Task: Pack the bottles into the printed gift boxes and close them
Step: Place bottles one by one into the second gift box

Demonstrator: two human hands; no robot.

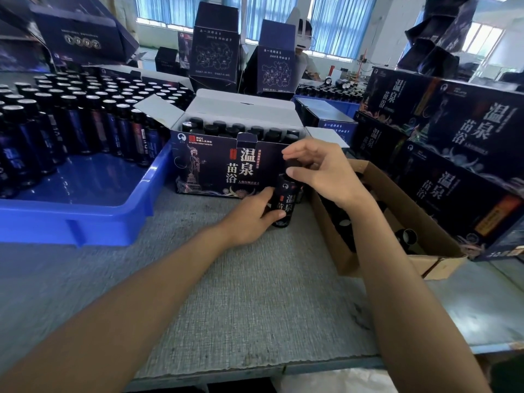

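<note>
A dark printed bottle (286,201) stands upright on the grey mat just in front of the open printed gift box (215,165). My left hand (255,217) grips the bottle's lower body. My right hand (317,168) pinches its black cap from above. The gift box has its white lid flaps raised, and several black-capped bottles (241,130) stand in rows inside it.
A blue tray (85,199) at the left holds many upright bottles. A brown carton (397,222) with loose dark bottles lies at the right. Closed printed boxes (453,143) are stacked at the far right. Empty boxes and a seated person stand behind.
</note>
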